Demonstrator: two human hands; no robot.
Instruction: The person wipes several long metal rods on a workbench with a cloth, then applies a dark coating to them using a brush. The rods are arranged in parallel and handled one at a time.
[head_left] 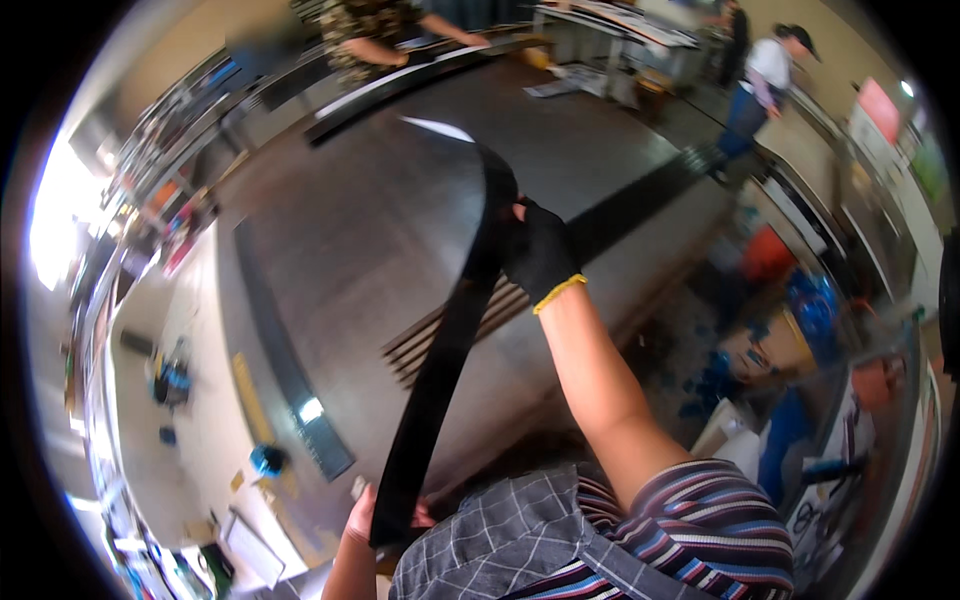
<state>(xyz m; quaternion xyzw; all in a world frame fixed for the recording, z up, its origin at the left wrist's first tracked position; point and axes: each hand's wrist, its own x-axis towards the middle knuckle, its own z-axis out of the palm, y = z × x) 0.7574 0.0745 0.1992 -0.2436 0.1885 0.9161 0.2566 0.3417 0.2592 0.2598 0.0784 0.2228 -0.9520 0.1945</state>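
Observation:
A long, flat black strip (pixel 445 375) stretches from close to my body out over the dark metal table (pixel 350 230). It bends, and its far end shines white with reflected light. My left hand (pixel 362 515), bare, grips the near end, with fingertips showing past the strip's right edge. Farther up, my right hand (pixel 540 252), in a black glove with a yellow cuff, is closed on the strip's right edge; its fingers are partly hidden. Beneath the strip lies a bundle of long narrow slats (pixel 505 308), running diagonally toward the far right.
Another dark strip (pixel 275 345) lies along the table's left side. A blue roll (pixel 268 460) sits on the pale side board (pixel 190 330). Across the table a person in camouflage (pixel 365 40) handles a long bar. Another person (pixel 765 90) stands far right. Clutter fills the right side.

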